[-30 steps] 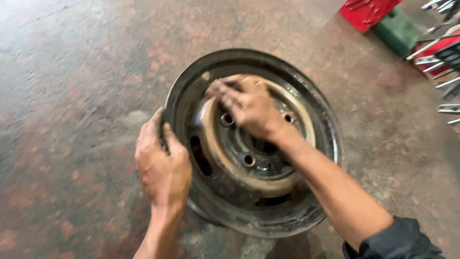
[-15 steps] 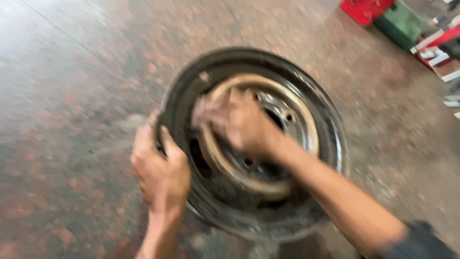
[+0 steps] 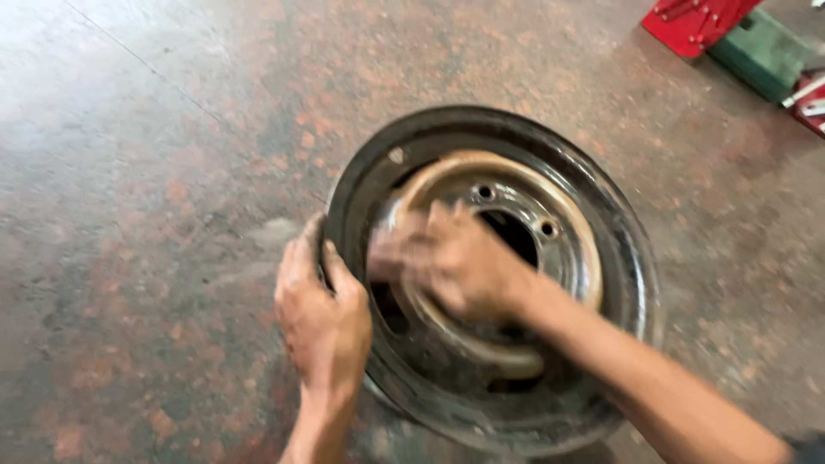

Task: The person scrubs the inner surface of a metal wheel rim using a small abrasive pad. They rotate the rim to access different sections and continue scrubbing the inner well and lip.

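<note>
A dark, rusty steel wheel rim [image 3: 619, 258] lies flat on the mottled concrete floor, its tan centre disc with bolt holes [image 3: 550, 228] facing up. My left hand [image 3: 322, 314] grips the rim's left edge, thumb inside and fingers over the lip. My right hand [image 3: 451, 262] lies blurred on the left part of the centre disc, fingers bent against the metal. Whether it holds anything under the palm is hidden.
A red metal stand [image 3: 692, 21] and a green box [image 3: 760, 51] sit at the top right, with a red and white object [image 3: 808, 103] at the right edge. Stained concrete floor [image 3: 146, 172] stretches to the left and behind.
My right hand has slid from the disc's upper left down toward its lower left, blurred with motion. The left hand has kept its grip on the rim edge. The view has shifted.
</note>
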